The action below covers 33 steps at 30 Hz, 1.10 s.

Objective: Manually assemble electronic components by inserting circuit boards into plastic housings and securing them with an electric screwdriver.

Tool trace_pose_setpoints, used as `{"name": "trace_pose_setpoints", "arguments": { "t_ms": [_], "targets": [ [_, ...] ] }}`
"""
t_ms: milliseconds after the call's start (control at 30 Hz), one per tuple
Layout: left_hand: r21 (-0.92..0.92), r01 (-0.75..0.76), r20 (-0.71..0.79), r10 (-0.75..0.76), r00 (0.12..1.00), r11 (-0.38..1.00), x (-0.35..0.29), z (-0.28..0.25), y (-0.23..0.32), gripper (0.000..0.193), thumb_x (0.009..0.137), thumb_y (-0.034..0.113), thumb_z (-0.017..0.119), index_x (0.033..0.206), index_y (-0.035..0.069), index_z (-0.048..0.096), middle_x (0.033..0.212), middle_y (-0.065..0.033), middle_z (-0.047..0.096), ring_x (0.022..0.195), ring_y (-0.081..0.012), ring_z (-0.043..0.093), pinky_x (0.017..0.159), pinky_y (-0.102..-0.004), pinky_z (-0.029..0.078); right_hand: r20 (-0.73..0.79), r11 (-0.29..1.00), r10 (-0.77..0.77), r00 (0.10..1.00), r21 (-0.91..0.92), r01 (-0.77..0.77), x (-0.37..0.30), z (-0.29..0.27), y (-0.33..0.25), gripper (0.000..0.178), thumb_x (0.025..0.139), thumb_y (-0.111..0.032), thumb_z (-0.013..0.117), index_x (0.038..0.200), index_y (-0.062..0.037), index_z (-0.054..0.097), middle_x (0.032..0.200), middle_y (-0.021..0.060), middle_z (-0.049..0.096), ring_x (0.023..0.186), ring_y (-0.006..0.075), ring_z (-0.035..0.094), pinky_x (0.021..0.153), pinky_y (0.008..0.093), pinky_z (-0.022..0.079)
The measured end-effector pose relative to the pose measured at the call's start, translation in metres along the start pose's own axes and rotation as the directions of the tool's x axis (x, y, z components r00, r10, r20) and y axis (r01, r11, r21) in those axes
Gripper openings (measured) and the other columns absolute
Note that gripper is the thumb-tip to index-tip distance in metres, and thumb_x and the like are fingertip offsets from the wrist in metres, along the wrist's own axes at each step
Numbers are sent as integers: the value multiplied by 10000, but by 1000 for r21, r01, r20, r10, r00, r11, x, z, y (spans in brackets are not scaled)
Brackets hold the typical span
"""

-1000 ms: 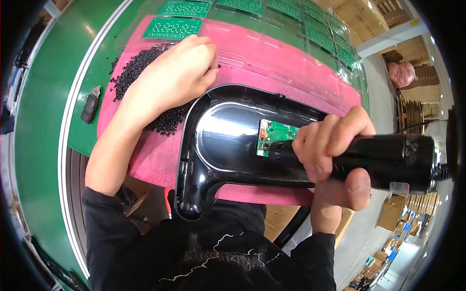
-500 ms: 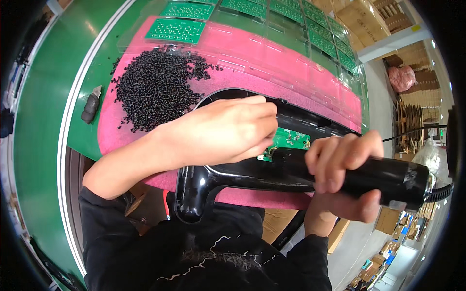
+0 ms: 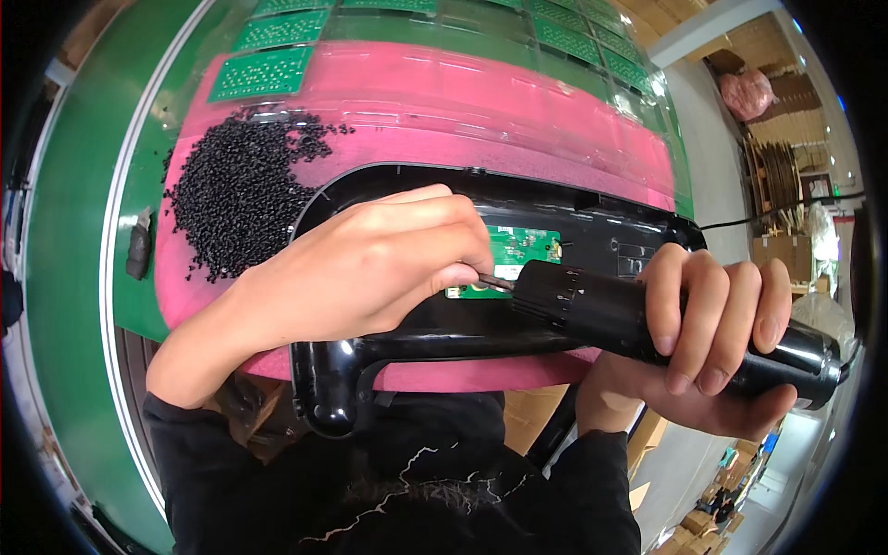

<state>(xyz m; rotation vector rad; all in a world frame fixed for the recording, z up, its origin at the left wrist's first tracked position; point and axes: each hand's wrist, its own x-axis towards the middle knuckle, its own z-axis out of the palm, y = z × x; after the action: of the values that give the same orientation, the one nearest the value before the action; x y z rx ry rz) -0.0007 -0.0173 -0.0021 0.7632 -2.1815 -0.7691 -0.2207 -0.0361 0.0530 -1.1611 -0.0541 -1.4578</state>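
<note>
My right hand [image 3: 717, 324] is wrapped round a black electric screwdriver [image 3: 597, 305], held slanting across the work and pointing left. Its thin metal bit [image 3: 498, 283] reaches the fingertips of my left hand [image 3: 398, 254]. That hand is closed in a pinch at the bit's end; anything small between the fingers is hidden. Below both hands lies a black plastic housing [image 3: 416, 347], open side up, with a rounded arm toward me. Inside it sits a green circuit board [image 3: 527, 248], partly covered by my left fingers and the screwdriver.
A heap of small black screw-like parts [image 3: 231, 190] lies on the pink mat [image 3: 398, 88], left of the housing. Clear trays with green circuit boards [image 3: 261, 74] stand beyond. A dark lump [image 3: 140, 248] rests on the green table [image 3: 79, 240]. A cable [image 3: 786, 211] runs off right.
The screwdriver has turned and drawn right, so its bit now meets my left fingertips. My left hand stays pinched. More of the circuit board shows, and the whole view has shifted.
</note>
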Motion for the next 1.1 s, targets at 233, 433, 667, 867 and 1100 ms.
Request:
{"name": "trace_pose_setpoints", "arguments": {
  "t_ms": [233,433,667,867,1100],
  "targets": [
    [261,40,-172,6,985,964,-1,-10,-1,919,593,545,812,1195,26,351,1188,-171,474,1099,-287,430,1021,-431,316,11,912,202,979,-367,-183,7,-23,-27,402,810,-418,619,917,-73,442,633,-13,528,444,73,450,484,239,357],
    [155,-8,-373,66,926,988,-4,-8,-8,388,688,-88,451,996,49,259,1082,-213,392,926,-254,389,926,-379,354,-95,873,265,960,-399,-281,-1,-39,-26,423,800,-433,617,910,-63,444,608,-5,501,435,83,425,465,248,336],
    [231,113,-326,-33,945,966,2,-5,-5,300,771,-63,570,1032,13,442,962,-132,510,884,-272,514,838,-355,426,-86,887,234,968,-389,-249,-2,-41,-25,426,776,-429,644,884,-69,444,578,-17,487,403,76,396,434,238,329],
    [314,137,-109,-108,988,940,5,-9,-3,260,727,-108,549,966,-6,537,905,-128,552,835,-287,530,791,-365,444,-21,894,287,958,-354,-275,-2,-40,-19,431,773,-411,682,885,-73,441,603,-28,503,438,63,414,466,235,341],
    [404,159,-210,-78,975,901,7,-10,1,279,727,-75,583,995,-1,562,990,-136,577,936,-322,543,892,-404,419,-28,859,355,934,-384,-338,0,-39,-18,470,768,-448,706,896,-84,438,610,-39,493,464,63,420,485,240,334]
  ]
}}
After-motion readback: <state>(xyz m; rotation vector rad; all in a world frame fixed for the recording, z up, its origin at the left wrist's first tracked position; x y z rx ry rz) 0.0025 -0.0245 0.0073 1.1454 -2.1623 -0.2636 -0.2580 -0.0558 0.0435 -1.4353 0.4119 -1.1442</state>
